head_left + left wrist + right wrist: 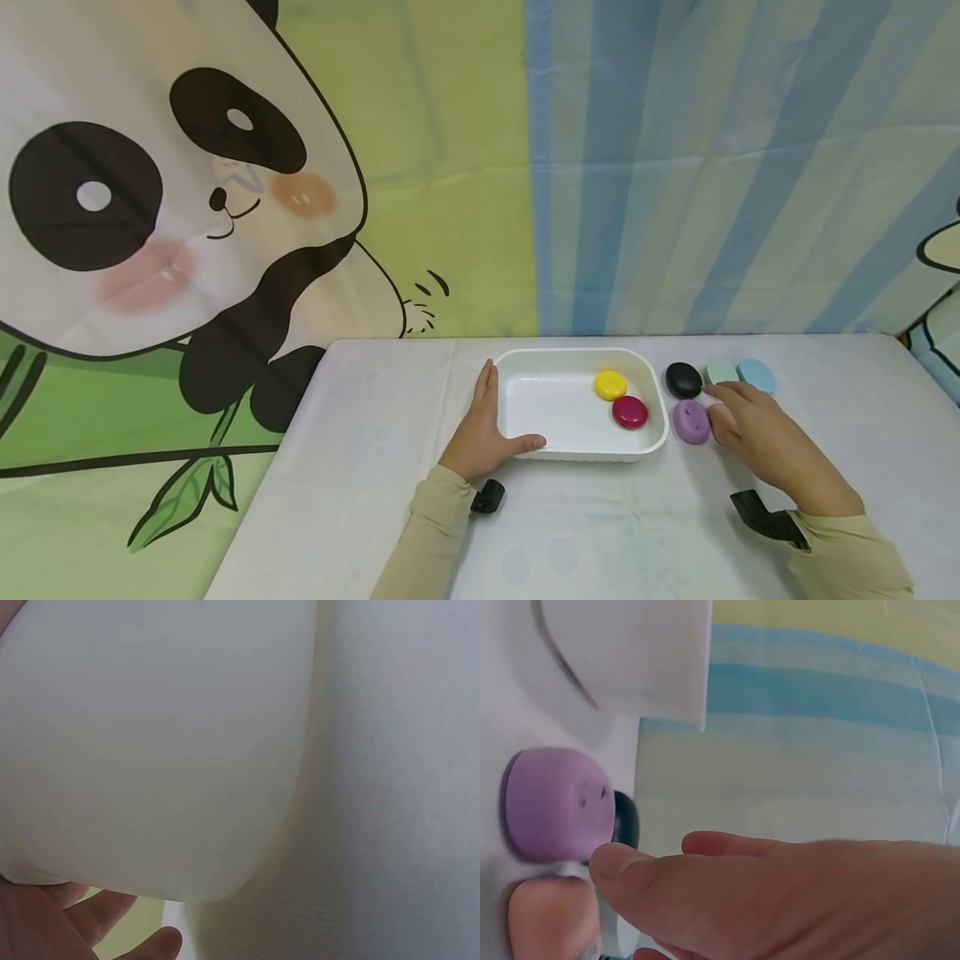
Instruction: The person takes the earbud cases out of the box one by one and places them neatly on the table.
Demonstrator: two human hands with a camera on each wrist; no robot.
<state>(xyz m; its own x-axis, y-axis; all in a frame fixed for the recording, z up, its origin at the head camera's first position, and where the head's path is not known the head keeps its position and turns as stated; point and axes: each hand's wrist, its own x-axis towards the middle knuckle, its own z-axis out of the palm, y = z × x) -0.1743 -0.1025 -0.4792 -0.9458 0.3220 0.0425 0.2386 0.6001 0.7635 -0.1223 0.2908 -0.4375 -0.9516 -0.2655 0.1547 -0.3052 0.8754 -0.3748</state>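
Note:
A white tray [570, 454] has my left hand [480, 429] at its left end, the straight fingers along the end wall and the thumb over the front rim. Inside it lie a yellow round piece [611, 384] and a dark red one [629, 412]. To the tray's right, my right hand [780, 446] hovers with extended fingers over several more button-like pieces. Its thumb tip overlaps the edge of a purple piece [551, 802] with two small holes in the right wrist view. An orange piece [553, 919] sits just below that thumb, mostly hidden by the hand in the head view.
Behind the purple piece is a black one [683, 380]. Pale green [720, 372] and light blue [757, 376] pieces lie beyond the right fingers. A white cloth covers the table [360, 500]; a printed panda curtain [450, 167] hangs along its far edge.

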